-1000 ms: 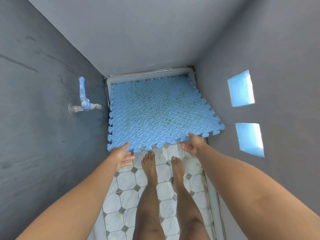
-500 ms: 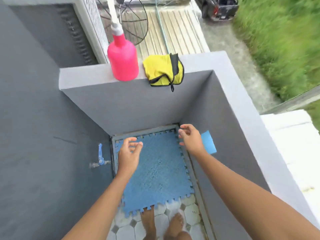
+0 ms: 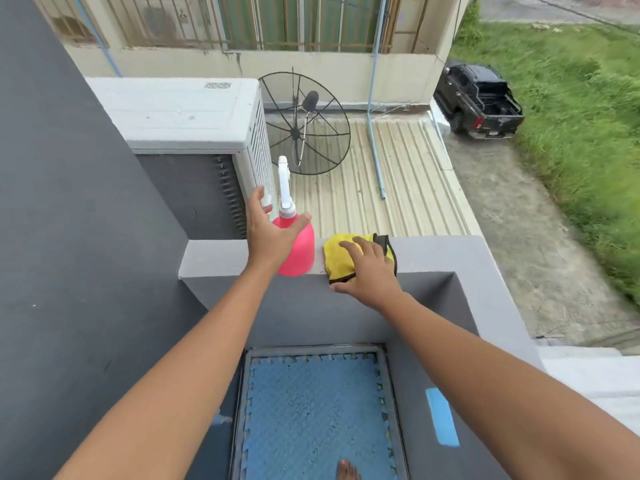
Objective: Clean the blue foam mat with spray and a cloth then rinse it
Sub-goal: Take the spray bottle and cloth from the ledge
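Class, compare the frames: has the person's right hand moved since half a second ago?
Yes. The right hand rose from down by the blue mat up to the wall ledge, now lying on the yellow cloth.

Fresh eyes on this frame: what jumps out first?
A pink spray bottle and yellow cloth sit side by side on the grey wall ledge, centre frame. The left hand is open at the bottle; the right hand rests on the cloth. Below, between the arms, lies the blue foam mat.

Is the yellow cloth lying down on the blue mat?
No, the yellow cloth lies on the grey wall top beside the pink spray bottle, under the right hand.
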`<state>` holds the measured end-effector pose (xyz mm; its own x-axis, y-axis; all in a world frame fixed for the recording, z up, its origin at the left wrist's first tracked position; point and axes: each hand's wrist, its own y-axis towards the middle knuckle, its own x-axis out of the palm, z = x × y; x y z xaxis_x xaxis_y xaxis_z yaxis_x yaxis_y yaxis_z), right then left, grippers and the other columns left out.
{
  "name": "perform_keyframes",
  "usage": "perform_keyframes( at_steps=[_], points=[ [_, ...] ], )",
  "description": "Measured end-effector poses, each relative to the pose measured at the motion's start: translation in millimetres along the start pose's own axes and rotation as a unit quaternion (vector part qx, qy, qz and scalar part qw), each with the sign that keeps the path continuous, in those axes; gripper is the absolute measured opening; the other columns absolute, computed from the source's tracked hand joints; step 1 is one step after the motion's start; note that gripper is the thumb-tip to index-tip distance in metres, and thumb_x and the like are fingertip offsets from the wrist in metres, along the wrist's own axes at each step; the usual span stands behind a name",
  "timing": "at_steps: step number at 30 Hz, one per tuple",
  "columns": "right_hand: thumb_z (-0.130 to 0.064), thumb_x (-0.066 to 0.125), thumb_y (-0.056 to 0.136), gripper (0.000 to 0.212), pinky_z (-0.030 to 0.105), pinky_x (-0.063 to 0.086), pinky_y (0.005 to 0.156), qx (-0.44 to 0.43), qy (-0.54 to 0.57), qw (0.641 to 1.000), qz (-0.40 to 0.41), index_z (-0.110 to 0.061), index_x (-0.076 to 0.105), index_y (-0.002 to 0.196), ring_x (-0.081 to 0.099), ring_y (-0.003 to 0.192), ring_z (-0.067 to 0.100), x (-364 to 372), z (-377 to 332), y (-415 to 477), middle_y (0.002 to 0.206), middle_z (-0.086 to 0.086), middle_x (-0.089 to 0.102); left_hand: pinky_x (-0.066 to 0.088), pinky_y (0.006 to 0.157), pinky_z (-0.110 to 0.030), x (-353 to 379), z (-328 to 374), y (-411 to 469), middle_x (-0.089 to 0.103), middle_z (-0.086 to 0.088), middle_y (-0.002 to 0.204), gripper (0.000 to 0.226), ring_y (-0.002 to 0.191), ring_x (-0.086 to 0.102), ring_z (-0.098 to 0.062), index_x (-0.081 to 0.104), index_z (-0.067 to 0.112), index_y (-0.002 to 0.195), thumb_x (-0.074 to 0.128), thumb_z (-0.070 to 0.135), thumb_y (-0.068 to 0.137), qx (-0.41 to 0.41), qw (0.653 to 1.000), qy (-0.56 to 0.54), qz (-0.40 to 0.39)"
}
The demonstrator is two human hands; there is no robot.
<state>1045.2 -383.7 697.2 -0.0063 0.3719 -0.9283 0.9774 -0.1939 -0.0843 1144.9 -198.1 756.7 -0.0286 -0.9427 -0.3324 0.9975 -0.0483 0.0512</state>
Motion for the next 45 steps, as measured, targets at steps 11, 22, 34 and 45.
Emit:
perform_keyframes(
  at_steps=[11, 22, 34, 45],
  points=[
    [-0.008, 0.063, 0.085, 0.049, 0.046, 0.047, 0.084, -0.108, -0.030, 0.993, 0.042, -0.025, 0.060, 0.131, 0.052, 0.119, 0.029, 26, 56, 20, 0.133, 0.002, 0.061, 0.055, 0.075, -0.059, 30, 20, 4, 0.056, 0.001, 0.070, 0.018, 0.070, 0.063, -0.041, 0.060, 0.049, 0.088, 0.049, 0.059, 0.099, 0.063, 0.995, -0.020, 0.076],
    [-0.011, 0.054, 0.098, 0.023, 0.034, 0.055, 0.091, 0.093, 0.487, 0.868, 0.034, -0.024, 0.069, 0.110, 0.069, 0.102, 0.011, 28, 19, -118, 0.107, -0.005, 0.074, 0.049, 0.053, -0.023, -39, -13, -160, 0.065, 0.033, 0.098, 0.014, 0.044, 0.054, -0.020, 0.059, 0.037, 0.119, 0.049, 0.037, 0.109, 0.020, 0.997, -0.069, -0.010],
    [-0.007, 0.053, 0.098, 0.028, 0.048, 0.052, 0.100, 0.259, 0.536, 0.802, -0.039, -0.025, 0.070, 0.112, 0.070, 0.106, 0.020, 239, 36, -279, 0.110, -0.001, 0.075, 0.056, 0.062, -0.047, -63, -315, -350, 0.057, 0.012, 0.053, 0.019, 0.051, 0.054, -0.024, 0.070, 0.027, 0.092, 0.063, 0.044, 0.086, -0.178, 0.982, 0.049, -0.035],
    [-0.011, 0.057, 0.096, 0.025, 0.042, 0.055, 0.094, 0.260, 0.471, 0.840, -0.075, -0.021, 0.069, 0.116, 0.070, 0.105, 0.019, 491, 131, -303, 0.112, 0.001, 0.074, 0.059, 0.077, -0.042, -13, -611, -461, 0.070, -0.007, 0.079, 0.038, 0.065, 0.069, -0.030, 0.065, 0.017, 0.096, 0.069, 0.050, 0.078, -0.273, 0.934, 0.212, -0.096]
  ],
)
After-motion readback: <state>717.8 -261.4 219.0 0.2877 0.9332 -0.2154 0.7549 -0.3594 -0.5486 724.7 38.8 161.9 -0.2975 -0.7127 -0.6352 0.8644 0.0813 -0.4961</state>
